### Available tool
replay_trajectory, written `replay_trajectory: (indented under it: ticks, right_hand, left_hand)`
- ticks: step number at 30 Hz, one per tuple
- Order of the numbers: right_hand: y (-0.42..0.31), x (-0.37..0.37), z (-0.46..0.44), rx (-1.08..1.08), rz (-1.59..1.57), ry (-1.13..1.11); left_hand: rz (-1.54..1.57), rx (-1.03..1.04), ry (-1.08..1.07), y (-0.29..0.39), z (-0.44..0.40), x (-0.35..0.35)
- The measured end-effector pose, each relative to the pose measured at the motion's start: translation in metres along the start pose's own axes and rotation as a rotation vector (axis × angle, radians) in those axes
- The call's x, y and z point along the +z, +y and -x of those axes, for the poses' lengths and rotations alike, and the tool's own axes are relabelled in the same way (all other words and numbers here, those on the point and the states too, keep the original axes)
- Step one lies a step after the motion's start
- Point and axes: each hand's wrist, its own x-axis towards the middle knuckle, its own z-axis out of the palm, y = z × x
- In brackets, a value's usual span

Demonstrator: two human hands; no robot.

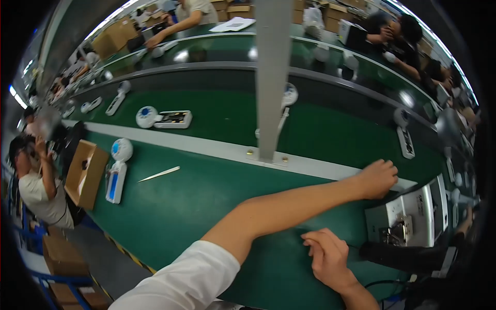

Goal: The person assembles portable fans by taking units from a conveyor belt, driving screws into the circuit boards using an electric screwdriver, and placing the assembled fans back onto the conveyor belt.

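Observation:
My left arm, in a white sleeve, reaches across the green bench to the right. My left hand [378, 179], fingers curled, is over the metal rail beside the conveyor, close to a silver machine [395, 219] with a small metal fixture on its front. My right hand [330, 258] is lower down above the bench, left of the machine, its fingers bent together. Whatever either hand may hold is hidden. At the bench's left lies a white device [118, 173] with a round head, a handle and blue parts. A thin pale pointed tool [159, 174] lies to its right.
A grey post [268, 82] rises from the rail [217, 148] in the middle. Behind it, the conveyor carries several white round-headed devices, one with an opened handle [174, 119]. An open cardboard box [86, 174] stands at left. Other people sit at left and across the line.

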Motion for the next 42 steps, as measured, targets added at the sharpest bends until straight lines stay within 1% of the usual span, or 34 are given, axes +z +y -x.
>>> replay_trajectory:
  ticks: [1,2,4,8,9,10,14,16,17,19,20,22,23,25,26,28,29,31,32,34,35,37,38,40,41,42]
  right_hand:
    - [0.002,0.0,0.0,-0.029,0.015,0.016]
    - [0.004,0.002,0.0,0.016,0.058,0.049]
    - [0.006,0.002,0.0,-0.185,0.002,0.096]
    - [0.004,-0.005,0.003,-0.163,0.012,0.109]
    - [0.004,-0.007,0.004,-0.154,-0.007,0.08]
    - [0.001,-0.009,0.005,-0.144,-0.025,0.051]
    - [0.013,-0.004,0.009,-0.111,-0.022,0.106]
    - [0.016,-0.004,0.011,-0.116,-0.097,0.043]
    - [0.012,-0.005,0.012,-0.112,-0.076,0.054]
    - [0.01,-0.008,0.013,-0.114,-0.077,0.052]
    - [0.012,-0.01,0.014,-0.116,-0.068,0.062]
    - [0.015,-0.008,0.015,-0.183,-0.063,-0.002]
    - [0.015,-0.007,0.015,-0.186,-0.052,0.008]
    - [0.013,-0.006,0.018,-0.197,-0.172,0.013]
    - [0.014,-0.008,0.02,-0.197,-0.159,0.008]
    - [0.012,-0.006,0.019,-0.186,-0.167,-0.028]
    - [0.012,-0.006,0.018,-0.188,-0.162,-0.023]
    - [0.01,-0.005,0.018,-0.199,-0.158,-0.039]
    - [0.008,-0.005,0.019,-0.197,-0.156,-0.038]
    - [0.005,-0.006,0.017,-0.241,-0.105,-0.031]
    - [0.005,-0.006,0.016,-0.247,-0.102,-0.025]
    - [0.006,-0.004,0.014,-0.281,-0.093,0.033]
    - [0.005,-0.004,0.014,-0.284,-0.095,0.035]
    - [0.005,-0.006,0.012,-0.387,-0.028,0.163]
    - [0.003,-0.008,0.011,-0.391,-0.033,0.174]
    - [0.0,-0.011,0.013,-0.442,0.027,0.209]
  left_hand:
    - [-0.007,0.001,-0.005,0.0,0.0,-0.004]
    - [-0.014,-0.001,-0.008,0.001,0.0,-0.006]
    - [0.022,0.018,0.001,0.0,-0.001,-0.009]
    - [0.046,0.022,-0.019,0.0,-0.003,-0.012]
    - [0.042,0.008,-0.021,0.0,-0.003,-0.01]
    - [0.016,0.013,0.014,0.002,-0.004,-0.01]
    - [0.052,0.008,0.017,0.002,-0.007,-0.011]
    - [0.056,-0.043,0.05,0.001,-0.01,-0.009]
    - [0.067,-0.026,0.06,0.0,-0.012,-0.012]
    - [0.005,-0.125,0.038,-0.009,-0.019,-0.008]
    - [0.007,-0.112,0.041,-0.016,-0.022,-0.007]
    - [-0.105,-0.17,0.088,-0.038,-0.029,-0.005]
    - [-0.18,-0.188,0.065,-0.047,-0.033,-0.004]
    - [-0.324,-0.24,-0.016,-0.06,-0.043,0.002]
    - [-0.319,-0.239,-0.003,-0.063,-0.048,0.009]
    - [-0.483,-0.098,-0.01,-0.069,-0.053,0.012]
    - [-0.483,-0.091,-0.007,-0.072,-0.056,0.013]
    - [-0.528,0.115,-0.104,-0.075,-0.058,0.014]
    - [-0.526,0.117,-0.102,-0.076,-0.058,0.014]
    - [-0.497,0.052,-0.238,-0.079,-0.059,0.007]
    - [-0.503,0.059,-0.236,-0.08,-0.057,0.002]
    - [-0.527,0.092,-0.157,-0.077,-0.05,-0.015]
    - [-0.531,0.094,-0.159,-0.074,-0.044,-0.024]
    - [-0.378,0.021,0.002,-0.054,-0.034,-0.053]
    - [-0.383,0.029,-0.007,-0.04,-0.03,-0.067]
    - [-0.344,0.038,0.084,-0.023,-0.023,-0.081]
